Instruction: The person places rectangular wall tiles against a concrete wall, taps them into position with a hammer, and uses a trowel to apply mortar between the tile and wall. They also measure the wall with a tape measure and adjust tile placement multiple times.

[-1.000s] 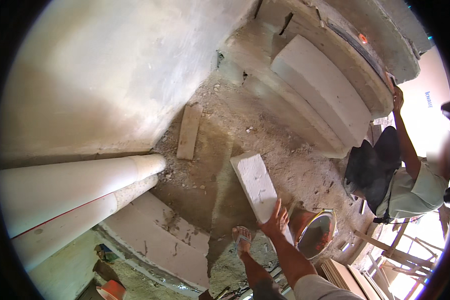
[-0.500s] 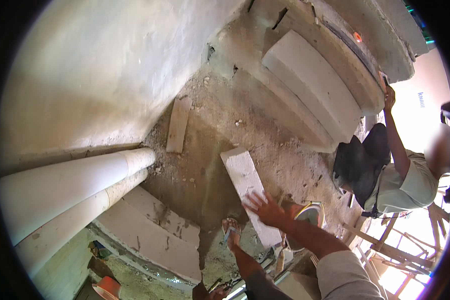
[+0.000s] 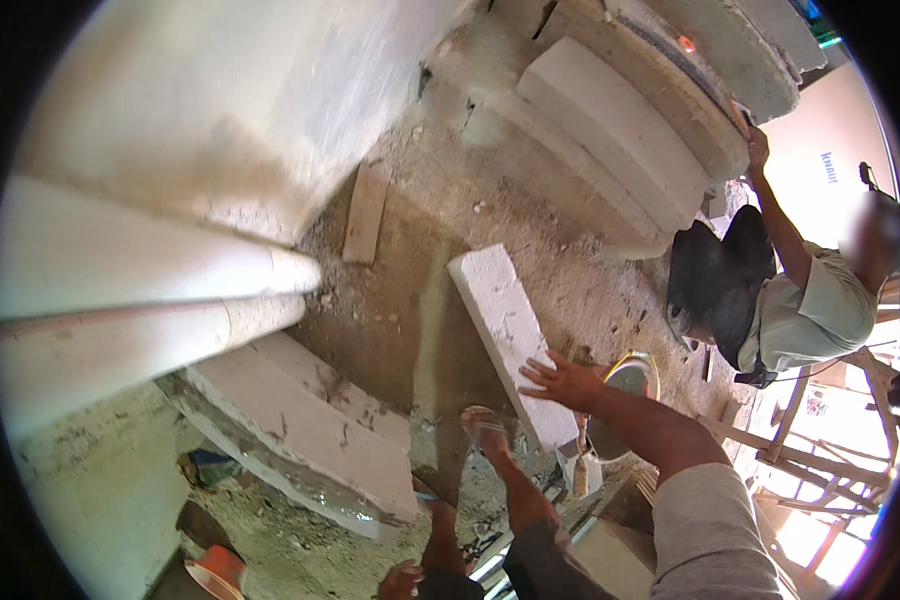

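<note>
Right hand [image 3: 567,384] is unclenched, gripping nothing, fingers splayed over the white block [image 3: 498,318] ahead-left of it; left hand [image 3: 401,580], further back-left, looks curled, hold unclear. Flat-palm pressure likely steadies best.

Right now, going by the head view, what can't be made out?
Left hand: head view; lower edge crops it, so any grip is unclear.
Palm of the right hand: head view; hidden by the hand's back, over the block.
Bucket, near part: head view; right forearm covers it.
Item at the co-worker's hand: head view; too small.
</note>
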The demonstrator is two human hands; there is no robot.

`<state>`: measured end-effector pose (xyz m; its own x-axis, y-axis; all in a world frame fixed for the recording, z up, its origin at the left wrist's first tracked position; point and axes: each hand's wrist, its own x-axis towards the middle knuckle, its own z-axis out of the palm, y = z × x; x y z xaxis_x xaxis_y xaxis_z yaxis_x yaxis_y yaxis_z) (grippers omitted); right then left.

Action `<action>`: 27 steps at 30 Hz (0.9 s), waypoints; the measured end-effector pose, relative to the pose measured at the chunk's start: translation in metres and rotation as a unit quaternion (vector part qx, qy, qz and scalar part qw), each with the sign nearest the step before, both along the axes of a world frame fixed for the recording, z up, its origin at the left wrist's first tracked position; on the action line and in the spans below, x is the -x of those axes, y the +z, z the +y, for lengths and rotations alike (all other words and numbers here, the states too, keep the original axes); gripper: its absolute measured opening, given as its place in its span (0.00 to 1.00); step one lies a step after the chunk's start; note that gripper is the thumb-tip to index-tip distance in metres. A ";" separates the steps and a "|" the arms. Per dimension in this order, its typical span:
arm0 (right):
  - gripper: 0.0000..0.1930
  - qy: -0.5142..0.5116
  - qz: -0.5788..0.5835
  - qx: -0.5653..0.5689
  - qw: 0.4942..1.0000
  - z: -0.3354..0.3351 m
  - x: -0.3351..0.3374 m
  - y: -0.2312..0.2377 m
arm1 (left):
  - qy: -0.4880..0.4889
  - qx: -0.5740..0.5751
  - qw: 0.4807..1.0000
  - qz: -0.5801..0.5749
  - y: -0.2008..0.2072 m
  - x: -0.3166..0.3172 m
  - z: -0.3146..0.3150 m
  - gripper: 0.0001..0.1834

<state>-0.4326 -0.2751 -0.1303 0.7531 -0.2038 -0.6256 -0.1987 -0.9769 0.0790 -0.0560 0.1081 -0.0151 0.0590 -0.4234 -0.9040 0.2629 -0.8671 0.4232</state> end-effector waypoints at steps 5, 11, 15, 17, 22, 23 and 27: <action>0.35 0.083 0.026 -0.066 0.994 -0.027 -0.009 -0.034 | 0.009 -0.144 0.982 -0.126 -0.026 -0.029 0.106 0.17; 0.40 0.261 0.025 -0.050 0.964 -0.073 -0.015 -0.061 | 0.008 -0.101 0.979 -0.178 -0.059 0.065 0.210 0.14; 0.36 0.353 0.004 -0.003 0.936 -0.080 -0.028 -0.074 | -0.114 -0.094 0.961 -0.234 -0.072 0.147 0.206 0.13; 0.36 0.354 -0.051 -0.012 0.934 -0.084 -0.036 -0.080 | -0.234 -0.037 0.883 -0.404 -0.080 0.164 0.187 0.12; 0.26 0.408 -0.070 -0.088 0.906 -0.089 -0.051 -0.094 | 0.075 -0.180 0.942 -0.271 -0.080 0.140 0.138 0.16; 0.26 0.428 -0.092 -0.077 0.896 -0.088 -0.055 -0.096 | 0.075 -0.192 0.942 -0.264 -0.079 0.132 0.130 0.16; 0.28 0.436 -0.110 -0.090 0.889 -0.078 -0.076 -0.093 | 0.091 -0.208 0.946 -0.230 -0.069 0.122 0.111 0.22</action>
